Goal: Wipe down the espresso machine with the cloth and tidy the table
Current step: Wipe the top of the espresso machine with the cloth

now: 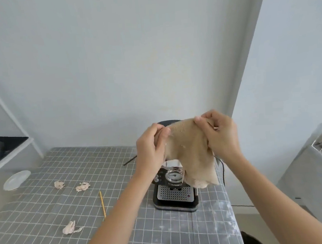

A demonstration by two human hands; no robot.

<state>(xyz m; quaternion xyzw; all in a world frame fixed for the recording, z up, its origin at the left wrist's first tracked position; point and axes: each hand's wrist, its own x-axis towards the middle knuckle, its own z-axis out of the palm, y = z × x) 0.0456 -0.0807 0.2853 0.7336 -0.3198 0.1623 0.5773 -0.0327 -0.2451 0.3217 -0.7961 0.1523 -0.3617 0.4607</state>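
Note:
A beige cloth (191, 154) hangs in the air above the espresso machine (173, 194), stretched between both hands. My left hand (151, 149) pinches its left top edge and my right hand (219, 135) pinches its right top corner. The cloth's lower part drapes in front of the machine's upper right side and hides it. The machine is black and silver, with a round gauge and a perforated drip tray, and stands near the right edge of the grey checked table (48, 206).
Three crumpled paper wads (59, 184) (82, 186) (70, 227) and a yellow stick (102, 204) lie on the table left of the machine. A white plate (16, 180) sits at the far left edge. A black cable (223, 172) runs off the right side.

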